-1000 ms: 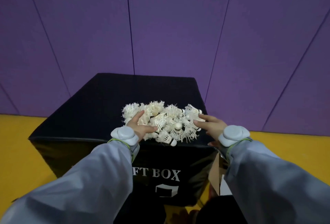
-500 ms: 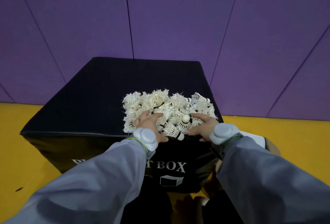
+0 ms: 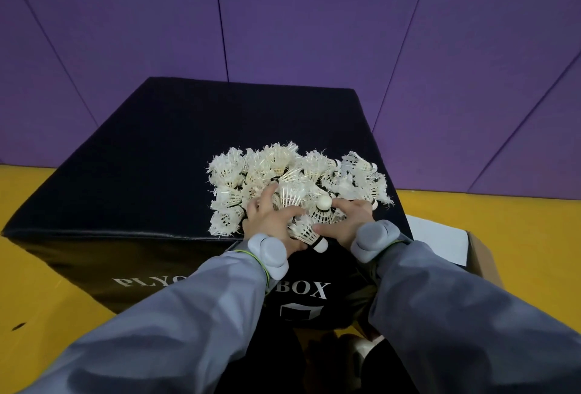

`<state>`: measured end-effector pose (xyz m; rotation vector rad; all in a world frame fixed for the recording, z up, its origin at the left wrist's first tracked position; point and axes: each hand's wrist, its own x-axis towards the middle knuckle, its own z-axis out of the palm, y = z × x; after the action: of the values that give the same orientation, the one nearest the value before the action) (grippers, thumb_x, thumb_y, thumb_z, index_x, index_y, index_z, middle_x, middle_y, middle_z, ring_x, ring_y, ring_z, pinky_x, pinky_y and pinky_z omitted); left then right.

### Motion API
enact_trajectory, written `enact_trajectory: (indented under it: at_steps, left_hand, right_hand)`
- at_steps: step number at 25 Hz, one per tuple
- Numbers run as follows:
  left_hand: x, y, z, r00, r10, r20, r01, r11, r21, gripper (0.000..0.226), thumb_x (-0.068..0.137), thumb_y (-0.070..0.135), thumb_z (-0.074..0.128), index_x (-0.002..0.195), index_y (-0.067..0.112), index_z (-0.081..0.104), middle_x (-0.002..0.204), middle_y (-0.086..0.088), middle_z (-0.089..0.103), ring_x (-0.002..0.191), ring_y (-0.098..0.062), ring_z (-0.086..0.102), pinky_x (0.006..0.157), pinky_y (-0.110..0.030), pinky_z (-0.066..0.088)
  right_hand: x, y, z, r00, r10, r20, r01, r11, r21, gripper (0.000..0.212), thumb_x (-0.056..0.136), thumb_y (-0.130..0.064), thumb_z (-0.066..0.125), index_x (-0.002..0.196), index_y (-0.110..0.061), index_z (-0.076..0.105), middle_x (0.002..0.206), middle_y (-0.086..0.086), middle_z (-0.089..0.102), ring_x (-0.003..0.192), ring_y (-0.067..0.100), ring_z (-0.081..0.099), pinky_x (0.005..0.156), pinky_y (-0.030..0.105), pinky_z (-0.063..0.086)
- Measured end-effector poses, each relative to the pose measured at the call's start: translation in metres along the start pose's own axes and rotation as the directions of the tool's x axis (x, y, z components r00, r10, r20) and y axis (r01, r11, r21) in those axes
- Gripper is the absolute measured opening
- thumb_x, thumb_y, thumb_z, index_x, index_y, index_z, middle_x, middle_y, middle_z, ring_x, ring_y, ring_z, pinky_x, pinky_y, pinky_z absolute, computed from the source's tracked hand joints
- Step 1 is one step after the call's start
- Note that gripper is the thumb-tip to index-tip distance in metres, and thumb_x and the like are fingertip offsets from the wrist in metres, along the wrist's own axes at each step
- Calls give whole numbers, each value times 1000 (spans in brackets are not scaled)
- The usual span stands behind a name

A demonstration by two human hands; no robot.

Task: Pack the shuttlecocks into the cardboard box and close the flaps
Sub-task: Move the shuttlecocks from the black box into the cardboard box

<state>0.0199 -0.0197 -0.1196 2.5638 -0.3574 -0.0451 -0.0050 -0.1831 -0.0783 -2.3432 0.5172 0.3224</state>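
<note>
A heap of white feather shuttlecocks (image 3: 295,173) lies on the near right part of a black plyo box (image 3: 151,167). My left hand (image 3: 270,220) and my right hand (image 3: 349,220) press in from both sides on the near shuttlecocks, fingers curled around a few of them; one shuttlecock (image 3: 309,233) pokes out between my palms at the box's front edge. The cardboard box (image 3: 481,255) stands on the floor to the right of the plyo box, open, with a white flap (image 3: 437,236) showing; my right arm hides most of it.
Yellow floor (image 3: 34,296) surrounds the plyo box. A purple padded wall (image 3: 283,16) rises close behind. The left and far parts of the plyo box top carry nothing. Grey wrist devices sit on both my sleeves.
Both hands have closed inward from the pile's outer sides toward its near middle, gathering shuttlecocks between them. The view has tipped down, and the cardboard box shows at the right.
</note>
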Motion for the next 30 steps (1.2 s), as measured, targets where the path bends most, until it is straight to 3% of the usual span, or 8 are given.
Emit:
enact_trajectory:
  at_steps: [2,5,8,10,14,18,25,30]
  left_hand:
    - [2,-4,1,999,13,30,-13,1000,23,51,56,47,80,103,44,61,150,9,16,133,-29,11,106,-52,29]
    - [5,-10,-3,999,49,-12,-49,998,27,39,61,51,76,90,26,68,144,7,30,126,-28,19,101,-45,34]
    - [8,-13,-11,998,55,-16,-55,998,6,34,66,47,74,76,16,67,138,5,39,123,-30,24,98,-38,30]
    - [8,-13,-18,999,41,-15,-41,999,-2,30,67,45,74,69,17,62,137,5,41,124,-31,26,98,-36,28]
    - [2,-11,-31,997,60,-39,-60,998,-5,32,69,42,74,63,19,53,136,5,42,124,-30,26,97,-33,27]
    - [-3,-9,-41,996,67,-62,-68,998,-13,31,69,40,74,66,13,59,136,4,42,124,-32,26,101,-34,25]
    - [-12,-5,-50,988,98,-120,-96,995,22,33,71,42,72,89,14,71,136,7,42,123,-28,26,100,-31,25]
    - [-15,0,-55,984,111,-139,-110,994,19,32,70,41,73,83,12,69,135,6,43,123,-28,27,98,-28,24]
  right_hand:
    - [3,0,1,999,8,-49,-6,999,33,65,71,-37,78,131,-27,52,147,8,25,120,22,49,102,29,40]
    - [5,-1,3,993,8,-116,3,996,87,59,72,-33,78,126,-18,59,140,11,41,122,27,51,104,35,43]
    - [1,-2,0,986,28,-165,1,985,173,49,75,-29,75,118,-10,62,122,11,61,102,25,60,87,31,47]
    - [-1,-3,-3,986,62,-156,-34,983,178,46,76,-29,73,117,-10,61,112,9,66,89,21,57,77,26,42]
    - [-9,-4,-9,989,79,-124,-58,984,166,50,78,-31,71,120,-8,57,95,7,60,84,23,57,75,28,44]
    - [-19,-7,-13,992,64,-111,-40,977,207,54,78,-31,71,125,-8,54,110,11,63,100,28,62,88,34,49]
    - [-29,-12,-11,996,2,-87,21,965,260,34,75,-31,74,96,-10,55,72,0,53,77,24,56,85,43,54]
    - [-34,-13,-17,998,-18,-60,32,967,254,34,75,-33,73,93,-12,53,80,4,54,82,25,56,91,48,54]
